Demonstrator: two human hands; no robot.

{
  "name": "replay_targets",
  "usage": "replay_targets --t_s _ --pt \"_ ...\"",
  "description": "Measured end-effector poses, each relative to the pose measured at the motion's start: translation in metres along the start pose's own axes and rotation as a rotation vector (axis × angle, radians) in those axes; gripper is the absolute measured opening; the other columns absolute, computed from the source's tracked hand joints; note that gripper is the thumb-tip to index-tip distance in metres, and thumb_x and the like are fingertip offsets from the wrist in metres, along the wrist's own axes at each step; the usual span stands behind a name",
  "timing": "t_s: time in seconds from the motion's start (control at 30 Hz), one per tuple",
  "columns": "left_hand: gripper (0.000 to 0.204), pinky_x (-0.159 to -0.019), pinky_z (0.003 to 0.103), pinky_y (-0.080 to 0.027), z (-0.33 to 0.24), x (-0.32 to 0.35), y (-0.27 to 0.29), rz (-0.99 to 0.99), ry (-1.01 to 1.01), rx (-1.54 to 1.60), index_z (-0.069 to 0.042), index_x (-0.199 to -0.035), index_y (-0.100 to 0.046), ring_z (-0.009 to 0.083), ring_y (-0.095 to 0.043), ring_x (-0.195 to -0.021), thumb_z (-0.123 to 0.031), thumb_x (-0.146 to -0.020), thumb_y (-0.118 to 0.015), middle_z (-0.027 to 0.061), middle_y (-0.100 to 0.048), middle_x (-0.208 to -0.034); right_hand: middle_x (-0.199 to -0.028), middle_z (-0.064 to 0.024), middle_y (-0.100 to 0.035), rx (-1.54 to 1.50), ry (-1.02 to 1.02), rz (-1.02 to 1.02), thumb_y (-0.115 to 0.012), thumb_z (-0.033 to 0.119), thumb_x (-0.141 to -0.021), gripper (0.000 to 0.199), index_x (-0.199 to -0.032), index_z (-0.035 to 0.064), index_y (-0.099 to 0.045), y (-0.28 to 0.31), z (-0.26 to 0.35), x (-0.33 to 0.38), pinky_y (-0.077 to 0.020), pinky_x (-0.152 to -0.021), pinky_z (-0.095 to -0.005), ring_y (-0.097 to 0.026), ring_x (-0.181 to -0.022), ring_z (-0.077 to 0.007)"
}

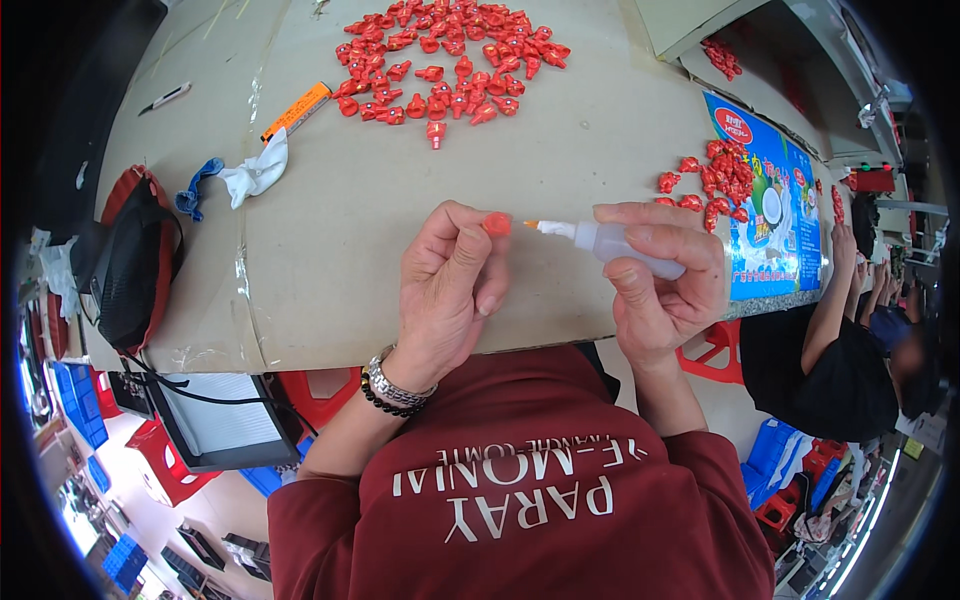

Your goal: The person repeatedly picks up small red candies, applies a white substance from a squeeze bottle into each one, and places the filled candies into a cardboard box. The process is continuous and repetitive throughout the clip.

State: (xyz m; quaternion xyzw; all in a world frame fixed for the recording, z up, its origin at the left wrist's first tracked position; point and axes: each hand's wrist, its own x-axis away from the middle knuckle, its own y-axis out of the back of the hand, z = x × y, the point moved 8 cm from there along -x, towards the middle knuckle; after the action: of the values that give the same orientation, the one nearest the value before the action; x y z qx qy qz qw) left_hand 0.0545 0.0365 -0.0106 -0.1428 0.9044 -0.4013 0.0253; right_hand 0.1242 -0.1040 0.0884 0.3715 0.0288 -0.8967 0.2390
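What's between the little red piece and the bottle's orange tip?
In the head view, just a thin bare gap lies between the red piece and the orange tip, with tabletop behind.

We see room to pass over the flat beige tabletop point(330, 270) between the left hand point(452, 280) and the crumpled white-and-blue cloth point(258, 176). A broad scatter of small red plastic pieces point(464, 68) blocks the far middle; a smaller red cluster point(730, 178) lies beyond the right hand point(668, 275), its gap hard to judge.

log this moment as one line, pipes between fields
left grip: small red piece | right grip: squeeze bottle, orange tip facing red piece | table: scattered red parts ahead
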Motion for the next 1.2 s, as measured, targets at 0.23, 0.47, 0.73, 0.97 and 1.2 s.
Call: replay_targets --t_s 0.23,0.47,0.73,0.97,1.2 --pt "0.018 -0.042 0.019 -0.029 -0.003 0.001 0.002 -0.014 -0.005 -0.011 -0.009 -0.097 -0.053 0.0041 -0.040 -0.048 -0.026 -0.096 -0.053 0.0007 -0.054 -0.087 -0.101 -0.0209 -0.063 0.009 -0.008 0.006 -0.068 0.000 -0.079 0.027 -0.101 -0.0023 -0.053 0.001 -0.001 -0.001 -0.0508 -0.069 -0.0291 -0.062 -0.080 -0.0210" --pt "0.014 -0.044 0.019 -0.029 -0.008 0.003 0.004 -0.070 -0.002 0.002 -0.007 -0.100 -0.054 0.0042 -0.037 -0.049 -0.020 -0.098 -0.050 0.0007 -0.055 -0.079 -0.104 -0.0135 -0.056 -0.473 -0.365 -0.286 -0.066 -0.003 -0.078 0.035 -0.109 0.0033 -0.051 0.038 -0.037 -0.008 -0.0472 -0.058 -0.0265 -0.058 -0.077 -0.0185" --pt "0.014 -0.040 0.019 -0.026 -0.008 -0.003 0.003 -0.066 0.027 0.001 -0.009 -0.097 -0.052 0.0047 -0.036 -0.045 -0.023 -0.097 -0.050 0.0014 -0.057 -0.089 -0.098 -0.0068 -0.055 -0.478 -0.530 -0.489 -0.065 -0.006 -0.075 0.039 -0.111 0.0016 -0.050 0.136 -0.079 -0.036 -0.0485 -0.071 -0.0293 -0.061 -0.081 -0.0195" --pt "0.017 -0.040 0.020 -0.028 -0.004 -0.006 -0.003 -0.062 0.087 0.063 -0.009 -0.094 -0.051 0.0062 -0.037 -0.044 -0.026 -0.096 -0.052 0.0032 -0.059 -0.085 -0.080 -0.0081 -0.063 0.220 -0.547 -0.406 -0.068 0.000 -0.074 0.028 -0.100 0.0022 -0.057 0.238 -0.184 -0.098 -0.0497 -0.062 -0.0297 -0.063 -0.068 -0.0207" --pt "0.020 -0.039 0.020 -0.028 -0.005 -0.009 -0.002 -0.047 0.112 0.055 -0.008 -0.094 -0.051 0.0067 -0.038 -0.043 -0.027 -0.096 -0.051 0.0040 -0.060 -0.086 -0.082 -0.0160 -0.068 1.105 -0.546 -0.094 -0.078 0.029 -0.067 0.039 -0.097 0.0044 -0.069 0.279 -0.245 -0.142 -0.0507 -0.070 -0.0379 -0.066 -0.074 -0.0288"
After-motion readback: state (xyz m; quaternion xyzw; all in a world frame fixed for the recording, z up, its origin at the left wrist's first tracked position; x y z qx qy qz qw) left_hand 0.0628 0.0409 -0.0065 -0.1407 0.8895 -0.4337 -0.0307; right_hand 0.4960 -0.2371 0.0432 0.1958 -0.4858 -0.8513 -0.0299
